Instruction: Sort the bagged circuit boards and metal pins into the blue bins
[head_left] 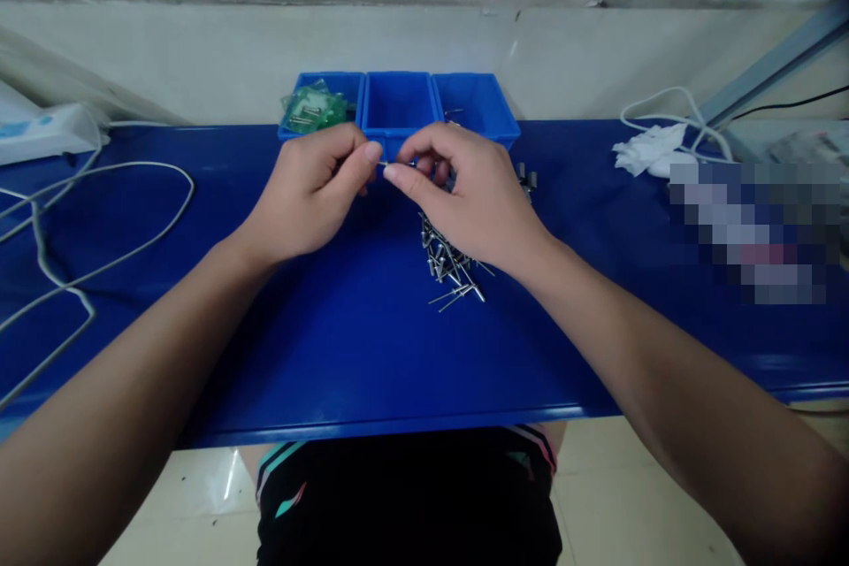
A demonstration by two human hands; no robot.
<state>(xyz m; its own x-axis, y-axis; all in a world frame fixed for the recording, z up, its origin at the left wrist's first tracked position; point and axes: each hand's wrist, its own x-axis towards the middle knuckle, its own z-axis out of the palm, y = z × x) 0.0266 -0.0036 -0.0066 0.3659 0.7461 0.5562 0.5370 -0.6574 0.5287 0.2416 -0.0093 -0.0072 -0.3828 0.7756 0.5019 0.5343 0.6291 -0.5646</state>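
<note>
We held our left hand point(311, 186) and right hand point(468, 186) close together above the far half of the blue table point(371, 354), in front of the bins. The left thumb and index finger were closed in a pinch on one end of a thin metal piece point(383, 164), and the right thumb and fingertips were closed on it from the other side, the rest of the right fingers loosely curled. The piece was so small and so covered by our fingers that we could not tell its full shape. Just below the right hand, a loose pile of metal rivets point(451, 270) lay on the table, thin stems pointing many ways, and some small grey pieces point(529, 179) showed beyond that hand. Behind our hands stood three blue bins side by side: the left bin point(356, 93) held green packets point(317, 106), the middle bin point(398, 106) stood between, and the right bin point(481, 110) had a thin metal item in it. White cables point(189, 186) looped at our left, and crumpled white tissue point(646, 149) lay at our right.
</note>
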